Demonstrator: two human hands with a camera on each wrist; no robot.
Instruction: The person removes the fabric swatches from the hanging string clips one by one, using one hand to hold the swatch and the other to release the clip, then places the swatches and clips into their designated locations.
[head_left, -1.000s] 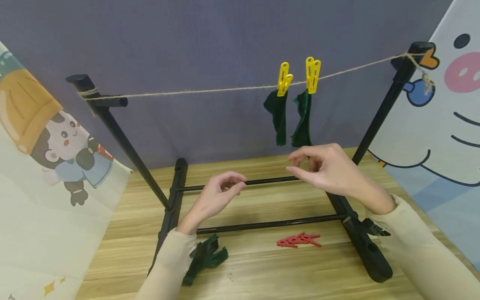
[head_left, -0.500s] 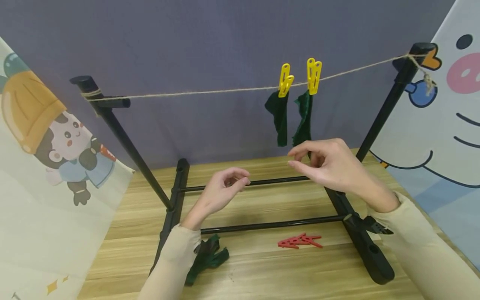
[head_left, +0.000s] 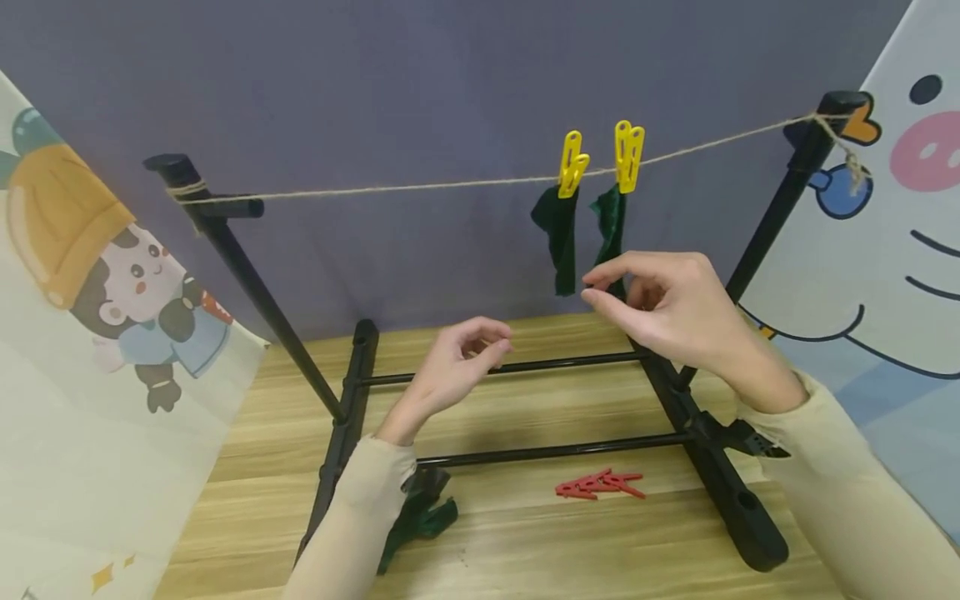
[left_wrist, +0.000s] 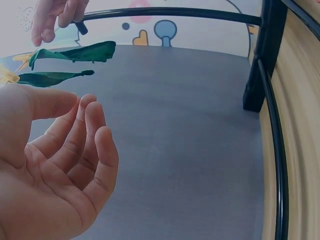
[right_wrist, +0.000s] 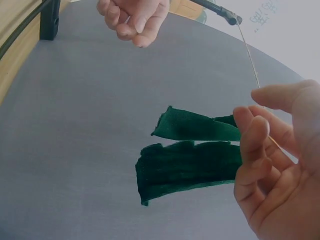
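Two dark green cloth pieces, a left one point(head_left: 558, 237) and a right one point(head_left: 609, 218), hang from a string point(head_left: 390, 188) under yellow clothespins point(head_left: 628, 158). My right hand point(head_left: 671, 308) is in front of the right cloth's lower end, fingers loosely bent with a gap to the thumb and nothing between. My left hand point(head_left: 461, 362) hovers over the rack's middle, also loosely curled around nothing. In the left wrist view its palm point(left_wrist: 60, 165) is bare. Another green cloth point(head_left: 427, 517) lies on the table, partly hidden by the left sleeve.
Red clothespins point(head_left: 598, 484) lie on the wooden table point(head_left: 525, 550) in front of the rack. The black rack has a left post point(head_left: 255, 283), a right post point(head_left: 780, 200) and two low crossbars point(head_left: 547, 452). Printed cartoon panels stand on both sides, with a grey backdrop behind.
Both hands have risen and moved slightly forward and to the right, the right hand now overlapping the right cloth's lower end. The cloths and clothespins stay in place.
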